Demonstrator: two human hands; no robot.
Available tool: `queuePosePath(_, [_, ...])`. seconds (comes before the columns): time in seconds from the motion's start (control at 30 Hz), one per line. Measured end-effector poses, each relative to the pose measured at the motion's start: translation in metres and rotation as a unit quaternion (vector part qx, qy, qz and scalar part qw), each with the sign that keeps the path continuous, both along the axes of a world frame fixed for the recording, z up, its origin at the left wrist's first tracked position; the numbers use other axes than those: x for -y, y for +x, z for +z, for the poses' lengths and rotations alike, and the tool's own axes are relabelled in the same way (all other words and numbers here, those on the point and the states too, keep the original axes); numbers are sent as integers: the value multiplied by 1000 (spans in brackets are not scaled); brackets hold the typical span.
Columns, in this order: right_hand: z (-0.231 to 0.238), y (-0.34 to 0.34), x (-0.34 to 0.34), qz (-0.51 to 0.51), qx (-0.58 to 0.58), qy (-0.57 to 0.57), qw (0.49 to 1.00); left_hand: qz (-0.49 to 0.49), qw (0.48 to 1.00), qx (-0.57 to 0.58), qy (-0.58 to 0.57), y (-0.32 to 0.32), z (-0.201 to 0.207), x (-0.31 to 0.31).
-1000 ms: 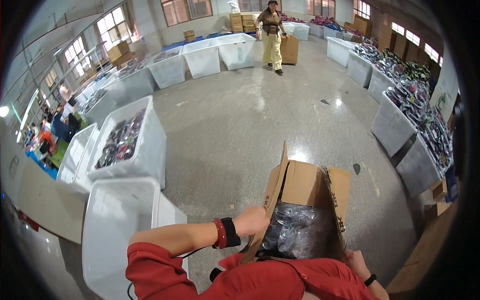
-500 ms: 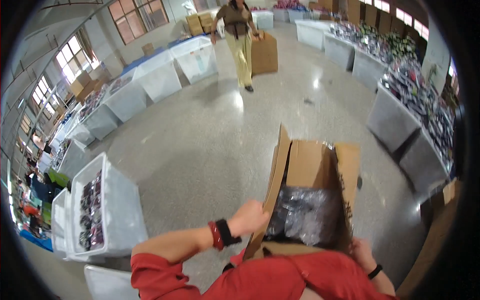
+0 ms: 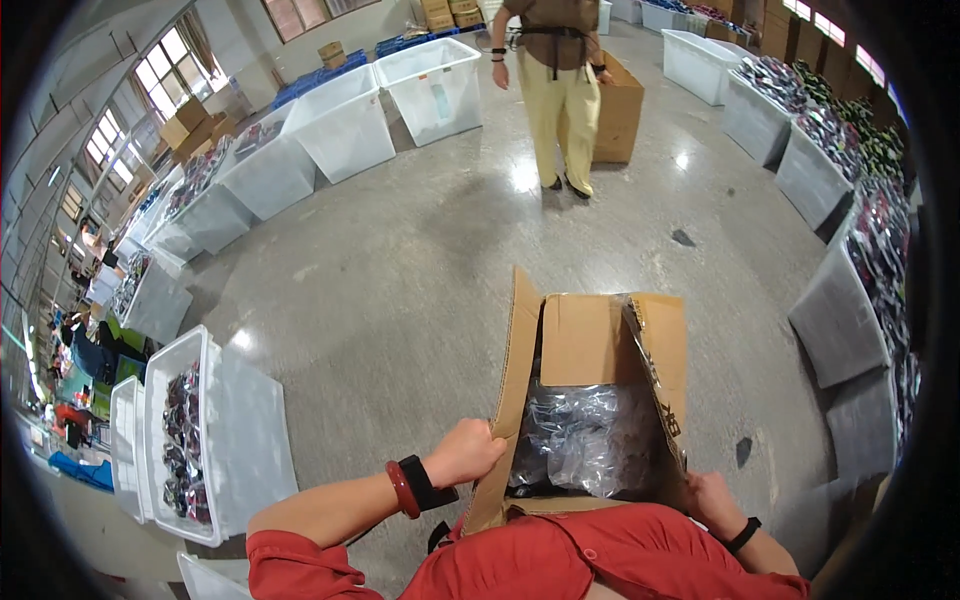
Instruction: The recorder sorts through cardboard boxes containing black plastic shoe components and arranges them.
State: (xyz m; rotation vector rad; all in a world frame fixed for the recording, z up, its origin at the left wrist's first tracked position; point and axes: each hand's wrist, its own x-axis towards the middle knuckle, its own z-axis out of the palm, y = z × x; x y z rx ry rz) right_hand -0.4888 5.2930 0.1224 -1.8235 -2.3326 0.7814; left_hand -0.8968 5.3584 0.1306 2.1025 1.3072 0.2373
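Observation:
Close against my red-shirted front is a cardboard box (image 3: 590, 340) with its flaps raised. Inside lie several items in clear, crinkled plastic bags (image 3: 585, 435). My left hand (image 3: 465, 453) is closed on the left side of the box by its tall flap, with the thumb side showing. On the opposite side, my right hand (image 3: 712, 500) curls against the right edge; its fingertips are hidden behind the cardboard.
Ahead, another person (image 3: 560, 95) in a brown top walks with a large cardboard box (image 3: 620, 110). White plastic bins (image 3: 335, 130) line the left. Packed bins (image 3: 840, 310) curve along the right. A filled bin (image 3: 240, 440) stands near my left arm. Dark scraps (image 3: 743, 452) lie on the floor.
The room has shifted in view as I move with the box, both hands staying on it. The other person looks larger and nearer, and farther right in the picture.

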Motion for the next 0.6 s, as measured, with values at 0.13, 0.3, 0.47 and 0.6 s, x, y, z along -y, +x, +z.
queuePosePath(0.13, [-6,-55,-97,-6,14,-17,1000,73,996,41,-7,-53,-2,-92])
queuePosePath(0.3, [4,-128,-239,-50,-8,20,999,114,991,63,-18,-117,24,-231])
queuePosePath(0.47, [9,-196,-391,-24,-9,53,998,172,982,71,-40,-177,45,-384])
queuePosePath(0.6, [-14,-238,-533,-44,-60,39,996,102,994,26,22,-231,12,-517])
